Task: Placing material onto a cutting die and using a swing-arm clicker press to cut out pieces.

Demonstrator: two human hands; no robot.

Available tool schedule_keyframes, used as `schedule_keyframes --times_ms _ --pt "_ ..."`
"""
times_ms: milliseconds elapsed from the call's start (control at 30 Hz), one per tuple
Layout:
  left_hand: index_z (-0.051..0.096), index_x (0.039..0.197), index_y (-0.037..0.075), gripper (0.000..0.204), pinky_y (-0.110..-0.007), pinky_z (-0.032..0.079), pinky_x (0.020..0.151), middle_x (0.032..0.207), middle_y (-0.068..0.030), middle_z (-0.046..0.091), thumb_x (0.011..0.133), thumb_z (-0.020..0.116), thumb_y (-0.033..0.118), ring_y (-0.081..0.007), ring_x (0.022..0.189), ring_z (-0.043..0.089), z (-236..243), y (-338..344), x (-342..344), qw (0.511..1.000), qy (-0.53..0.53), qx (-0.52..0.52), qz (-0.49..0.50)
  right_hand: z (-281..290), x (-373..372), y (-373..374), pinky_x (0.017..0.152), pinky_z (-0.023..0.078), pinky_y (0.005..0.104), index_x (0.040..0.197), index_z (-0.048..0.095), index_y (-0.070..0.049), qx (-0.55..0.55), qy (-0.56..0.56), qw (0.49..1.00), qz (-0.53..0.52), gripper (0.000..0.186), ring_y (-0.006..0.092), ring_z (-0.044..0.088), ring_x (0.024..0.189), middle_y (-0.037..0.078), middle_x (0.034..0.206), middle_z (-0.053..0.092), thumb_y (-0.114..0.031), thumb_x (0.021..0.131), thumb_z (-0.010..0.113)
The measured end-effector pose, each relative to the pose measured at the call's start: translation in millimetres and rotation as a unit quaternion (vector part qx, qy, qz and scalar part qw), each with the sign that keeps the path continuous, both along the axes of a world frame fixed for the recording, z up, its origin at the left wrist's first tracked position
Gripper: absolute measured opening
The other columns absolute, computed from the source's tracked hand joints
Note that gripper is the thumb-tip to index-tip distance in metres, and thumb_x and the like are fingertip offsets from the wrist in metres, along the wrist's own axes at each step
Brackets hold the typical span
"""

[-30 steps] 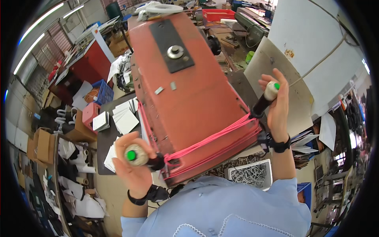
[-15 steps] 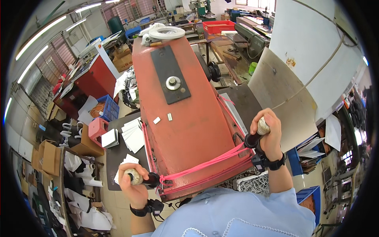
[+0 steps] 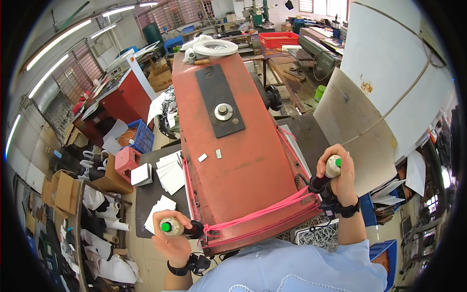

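A big red press head [image 3: 228,180] stretches away in front of me, with a handle on each side of its near end. My left hand [image 3: 172,243] is curled around the left handle [image 3: 179,228], which is wrapped in pale tape and has a green button at its end. On the other side my right hand [image 3: 344,179] grips the matching right handle [image 3: 332,169]. Both green buttons are uncovered. Pink cords [image 3: 258,211] run across the press front between the black handle mounts. Black straps with small devices circle both wrists. What lies under the press head is hidden.
White sheets [image 3: 171,173] and a small white stack [image 3: 141,174] lie on the dark table left of the press. A box of metal pieces [image 3: 318,237] stands near my right forearm. A curved metal panel [image 3: 355,121] rises at right. Rolls and cartons fill the left side.
The green buttons, hidden before, now show at both handle ends, and my grip looks looser around them. The whole view has shifted slightly, with the press appearing lower and further right.
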State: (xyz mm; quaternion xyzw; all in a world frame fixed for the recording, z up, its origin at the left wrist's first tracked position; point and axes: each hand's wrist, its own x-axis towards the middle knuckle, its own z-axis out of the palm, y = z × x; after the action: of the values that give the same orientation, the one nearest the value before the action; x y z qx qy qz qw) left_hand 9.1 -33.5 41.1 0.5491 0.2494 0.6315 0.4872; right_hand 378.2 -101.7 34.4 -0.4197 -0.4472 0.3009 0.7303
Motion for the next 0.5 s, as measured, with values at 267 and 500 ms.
schedule_keyframes --times_ms 267,500 --pt "0.038 0.131 0.000 0.077 -0.038 0.048 0.089 0.109 -0.0172 0.056 0.081 0.078 0.042 -0.0242 0.097 0.058 -1 -10 29 0.973 0.015 0.022 -0.231 21 68 1 0.076 0.047 0.0298 0.105 0.060 0.001 -0.027 -0.097 0.986 -0.132 0.046 0.0165 0.059 0.078 0.009 0.082 0.062 -0.039 0.106 0.038" --pt "0.000 0.156 -0.001 0.110 -0.041 0.026 0.116 0.159 -0.0246 0.022 0.085 0.078 0.028 -0.0328 0.143 0.032 -14 1 92 0.901 0.114 0.114 -0.402 30 21 5 0.099 0.043 0.0346 0.128 0.056 0.002 0.040 -0.375 0.823 -0.425 0.037 0.0226 0.057 0.114 0.012 0.125 0.062 -0.024 0.106 0.041"
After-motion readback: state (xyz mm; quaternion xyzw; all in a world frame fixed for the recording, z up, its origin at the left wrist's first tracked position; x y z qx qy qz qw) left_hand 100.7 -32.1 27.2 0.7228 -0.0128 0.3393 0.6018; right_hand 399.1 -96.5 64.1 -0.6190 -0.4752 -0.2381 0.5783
